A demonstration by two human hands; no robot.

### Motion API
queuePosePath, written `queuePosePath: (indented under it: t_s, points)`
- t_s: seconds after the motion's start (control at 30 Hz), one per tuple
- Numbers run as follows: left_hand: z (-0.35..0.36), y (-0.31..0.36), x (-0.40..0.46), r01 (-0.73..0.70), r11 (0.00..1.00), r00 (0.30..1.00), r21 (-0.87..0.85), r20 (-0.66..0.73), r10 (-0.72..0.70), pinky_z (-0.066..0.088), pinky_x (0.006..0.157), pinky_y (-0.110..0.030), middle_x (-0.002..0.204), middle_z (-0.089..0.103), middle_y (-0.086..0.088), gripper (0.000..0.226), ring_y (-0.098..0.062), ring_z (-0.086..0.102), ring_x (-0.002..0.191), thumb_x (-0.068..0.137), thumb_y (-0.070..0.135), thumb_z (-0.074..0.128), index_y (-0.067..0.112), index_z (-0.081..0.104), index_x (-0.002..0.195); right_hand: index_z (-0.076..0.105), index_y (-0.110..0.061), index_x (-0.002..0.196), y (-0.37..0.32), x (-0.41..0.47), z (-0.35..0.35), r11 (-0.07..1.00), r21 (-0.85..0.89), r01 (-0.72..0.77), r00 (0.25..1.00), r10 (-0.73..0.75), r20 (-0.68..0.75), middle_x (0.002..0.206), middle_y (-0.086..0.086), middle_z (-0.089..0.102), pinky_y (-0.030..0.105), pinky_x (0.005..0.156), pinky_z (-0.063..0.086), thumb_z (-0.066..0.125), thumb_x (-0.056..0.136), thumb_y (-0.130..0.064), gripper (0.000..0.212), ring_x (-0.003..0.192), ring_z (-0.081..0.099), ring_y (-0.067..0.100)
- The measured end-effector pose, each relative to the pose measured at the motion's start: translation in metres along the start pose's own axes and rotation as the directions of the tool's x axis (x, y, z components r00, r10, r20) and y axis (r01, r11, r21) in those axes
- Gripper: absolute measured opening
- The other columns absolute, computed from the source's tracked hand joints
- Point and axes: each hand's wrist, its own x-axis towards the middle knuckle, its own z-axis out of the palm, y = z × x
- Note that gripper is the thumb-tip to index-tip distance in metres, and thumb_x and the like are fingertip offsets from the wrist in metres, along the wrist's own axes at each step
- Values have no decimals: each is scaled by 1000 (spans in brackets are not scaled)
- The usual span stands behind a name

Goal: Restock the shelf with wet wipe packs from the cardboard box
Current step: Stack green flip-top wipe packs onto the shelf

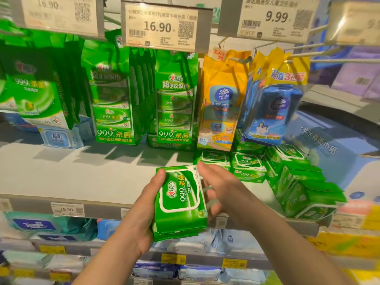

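A small stack of green wet wipe packs (180, 200) hovers over the front edge of the grey shelf (82, 177). My left hand (144, 212) grips the stack from its left side and underneath, thumb on the top pack. My right hand (218, 188) lies against the stack's right side with its fingers loosely spread. More green packs (248, 165) are stacked on the shelf to the right, some standing on edge (296, 188). The cardboard box is out of view.
Green multi-packs (115, 108) and yellow and blue packs (222, 99) hang from pegs above the shelf, under price tags (162, 25). A blue pack (59, 136) sits at the shelf's back left. Lower shelves (185, 258) hold other packs.
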Motion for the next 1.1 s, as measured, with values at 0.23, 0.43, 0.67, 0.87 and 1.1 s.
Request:
queuePosePath:
  t_s: [0.23, 0.43, 0.67, 0.87, 1.1]
  points:
    - [3, -7, 5, 19, 987, 999, 161, -50, -11, 55, 94, -64, 122, 73, -17, 116, -41, 72, 108, 44, 77, 88, 18, 55, 138, 68, -17, 119, 14, -5, -11, 964, 175, -202, 979, 202, 19, 118, 21, 72, 72, 98, 46, 79, 76, -52, 57, 115, 64, 49]
    - [2, -9, 10, 14, 989, 998, 146, -58, -6, 62, 76, -51, 106, 78, -14, 75, -35, 77, 91, 66, 47, 82, 18, 56, 130, 74, -12, 118, 43, 3, -42, 789, 614, -17, 955, 195, -224, 113, 20, 75, 64, 100, 51, 64, 97, -39, 36, 107, 72, 40]
    - [-1, -2, 16, 37, 992, 995, 122, -100, -25, 62, 62, -43, 109, 77, -18, 60, -34, 77, 80, 83, 34, 75, 15, 56, 137, 48, -4, 137, 64, 24, -67, 686, 699, 202, 778, 322, -540, 117, 23, 71, 60, 71, 60, 79, 90, -28, 62, 91, 75, 42]
    - [-1, -1, 13, 51, 994, 995, 97, -85, -43, 60, 52, -37, 87, 78, -15, 28, -29, 75, 63, 94, 33, 64, 12, 70, 110, 19, -23, 156, 57, 42, -73, 629, 727, 276, 756, 325, -568, 129, 19, 64, 69, 78, 58, 75, 89, -14, 88, 85, 77, 39]
    - [0, 3, 13, 21, 994, 997, 103, -75, -13, 59, 53, -32, 79, 77, -13, 17, -26, 74, 59, 97, 30, 60, 16, 70, 93, 19, -28, 155, 52, 55, -75, 595, 737, 321, 719, 354, -599, 121, 30, 62, 62, 84, 59, 80, 78, -22, 99, 82, 76, 42]
